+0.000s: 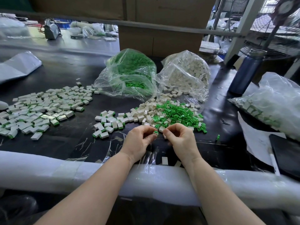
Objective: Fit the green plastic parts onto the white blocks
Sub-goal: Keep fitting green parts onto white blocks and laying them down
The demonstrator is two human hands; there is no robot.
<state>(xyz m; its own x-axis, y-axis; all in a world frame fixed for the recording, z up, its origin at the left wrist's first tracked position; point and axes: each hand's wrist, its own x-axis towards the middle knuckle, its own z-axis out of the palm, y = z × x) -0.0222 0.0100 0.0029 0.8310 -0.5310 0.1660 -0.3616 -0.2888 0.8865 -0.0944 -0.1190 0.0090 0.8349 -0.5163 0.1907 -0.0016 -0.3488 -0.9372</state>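
- Left hand (140, 138) is pinching a block (155, 133), green part seemingly seating on it.
- Right hand (179, 137) is curling its fingers; contents hidden, can't tell.
- Better squaring the part before pressing.

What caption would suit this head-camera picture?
Left hand pinches a green-capped white block; right hand pinches another piece beside loose parts.

Hidden grips and cropped clutter

The left hand (140, 138) curls over a white block (155, 133), hiding most of it; at three o'clock, the dark tablet (285, 155) runs off the frame edge.
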